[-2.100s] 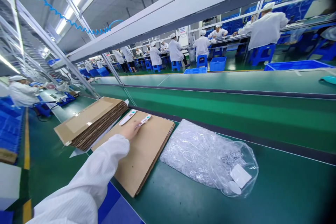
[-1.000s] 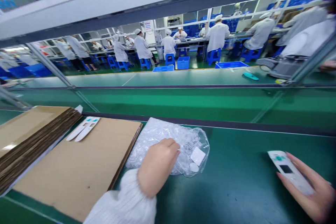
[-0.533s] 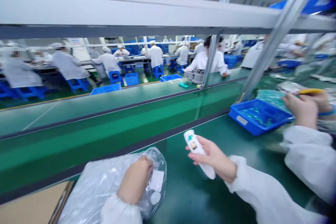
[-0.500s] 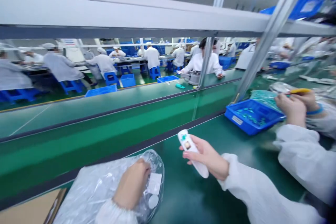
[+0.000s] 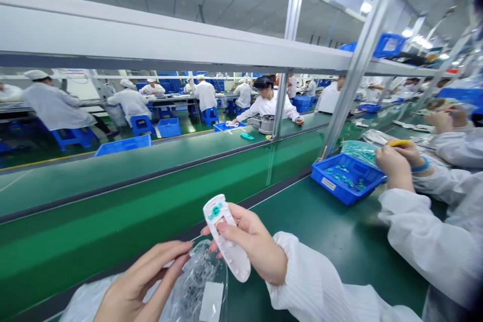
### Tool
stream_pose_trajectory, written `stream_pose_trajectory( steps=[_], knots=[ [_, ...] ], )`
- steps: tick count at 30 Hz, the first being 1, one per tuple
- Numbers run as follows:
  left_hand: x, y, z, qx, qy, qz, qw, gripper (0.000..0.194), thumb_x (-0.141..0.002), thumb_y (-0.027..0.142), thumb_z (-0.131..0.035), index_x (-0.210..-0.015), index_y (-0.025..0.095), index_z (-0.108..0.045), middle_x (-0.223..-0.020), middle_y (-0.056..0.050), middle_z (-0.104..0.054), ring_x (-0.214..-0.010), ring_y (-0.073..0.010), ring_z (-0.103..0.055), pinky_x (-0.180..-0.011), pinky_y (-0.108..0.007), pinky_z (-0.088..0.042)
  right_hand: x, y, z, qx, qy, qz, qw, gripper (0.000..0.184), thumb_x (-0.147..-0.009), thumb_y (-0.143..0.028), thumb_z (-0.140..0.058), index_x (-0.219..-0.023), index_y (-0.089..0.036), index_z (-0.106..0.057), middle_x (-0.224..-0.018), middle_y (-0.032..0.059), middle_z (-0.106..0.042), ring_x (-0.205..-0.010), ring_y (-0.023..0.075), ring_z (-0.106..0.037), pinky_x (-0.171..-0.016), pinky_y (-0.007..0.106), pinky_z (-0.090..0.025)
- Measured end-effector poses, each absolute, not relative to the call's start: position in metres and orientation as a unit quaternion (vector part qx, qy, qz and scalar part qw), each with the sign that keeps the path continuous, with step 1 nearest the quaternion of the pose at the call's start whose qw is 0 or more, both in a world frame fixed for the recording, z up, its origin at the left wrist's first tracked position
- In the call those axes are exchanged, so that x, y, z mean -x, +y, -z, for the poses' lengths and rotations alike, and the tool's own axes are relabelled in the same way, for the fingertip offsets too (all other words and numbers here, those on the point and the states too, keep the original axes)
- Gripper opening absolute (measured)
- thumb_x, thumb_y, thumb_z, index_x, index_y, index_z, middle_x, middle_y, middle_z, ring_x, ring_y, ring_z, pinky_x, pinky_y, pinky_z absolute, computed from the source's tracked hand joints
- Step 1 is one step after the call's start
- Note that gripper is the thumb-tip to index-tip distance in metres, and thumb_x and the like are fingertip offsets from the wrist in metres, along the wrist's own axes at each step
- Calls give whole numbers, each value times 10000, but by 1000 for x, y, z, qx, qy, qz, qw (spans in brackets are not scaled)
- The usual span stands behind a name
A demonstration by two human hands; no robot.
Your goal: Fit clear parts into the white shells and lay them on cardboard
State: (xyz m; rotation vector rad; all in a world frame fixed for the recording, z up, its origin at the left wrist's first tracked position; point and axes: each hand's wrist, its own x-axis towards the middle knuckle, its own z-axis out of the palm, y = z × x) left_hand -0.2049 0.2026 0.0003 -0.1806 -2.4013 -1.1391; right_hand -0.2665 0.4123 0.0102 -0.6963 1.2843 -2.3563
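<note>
In my right hand (image 5: 252, 241) is a long white plastic casing (image 5: 234, 254), tilted, with its hollow inside facing me. A small teal part (image 5: 216, 210) sits near the casing's upper end, and my thumb presses close to a squarish opening below it. My left hand (image 5: 147, 279) is above a clear plastic bag (image 5: 194, 274), its thumb and fingertips pinched together just left of the casing. Whatever those fingertips hold is too small to make out. Many small parts show through the bag, which carries a white label (image 5: 212, 302).
A blue tray (image 5: 330, 186) of small teal parts stands to the right, with a bag of teal parts (image 5: 358, 151) behind it. A co-worker's hands (image 5: 396, 163) hold something yellow there. Metal posts (image 5: 362, 55) and a white shelf beam (image 5: 151, 43) cross ahead.
My left hand has come up out of the bag and its fingertips are now near the casing. My right hand has brought the casing leftward, and the view has shifted.
</note>
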Motion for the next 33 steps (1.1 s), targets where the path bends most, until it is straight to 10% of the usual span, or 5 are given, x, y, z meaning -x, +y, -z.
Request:
stream_pose_trajectory(
  steps=[12,33],
  knots=[
    [169,266,-41,84,-680,695,218,199,-870,157,-750,-1047,247,-742,-918,13,-793,-784,-88,-753,-715,-118,-607,229,430,-2,283,540,781,135,370,-1032,-293,-671,-1394,-345,-614,-1164,4,-736,-945,99,-721,-810,115,-575],
    [170,270,-30,174,-804,313,475,164,-868,-5,-705,-982,112,-720,-911,-47,-711,-830,-100,-655,-748,-192,-558,218,433,6,354,649,665,104,513,-1094,-303,-496,-1575,-428,-367,-840,-50,-554,-630,90,-456,-801,180,-541]
  ],
)
